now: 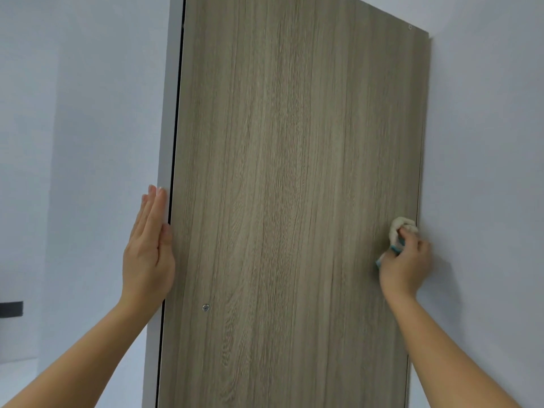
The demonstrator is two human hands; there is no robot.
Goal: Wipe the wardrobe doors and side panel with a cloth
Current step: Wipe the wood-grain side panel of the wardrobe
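The wardrobe's wood-grain side panel point(288, 187) fills the middle of the view, tall and upright. A white door edge point(169, 113) runs down its left side. My left hand point(148, 248) lies flat with straight fingers against that white edge, about mid-height. My right hand point(404, 263) grips a bunched cream cloth with a blue trim point(400, 226) and presses it on the panel close to its right edge, where the panel meets the wall.
A pale wall point(485, 142) stands right behind the panel's right edge. Another pale wall point(73, 128) lies to the left. A small metal screw cap point(205, 307) sits low on the panel. A dark object point(11, 309) shows at the far left edge.
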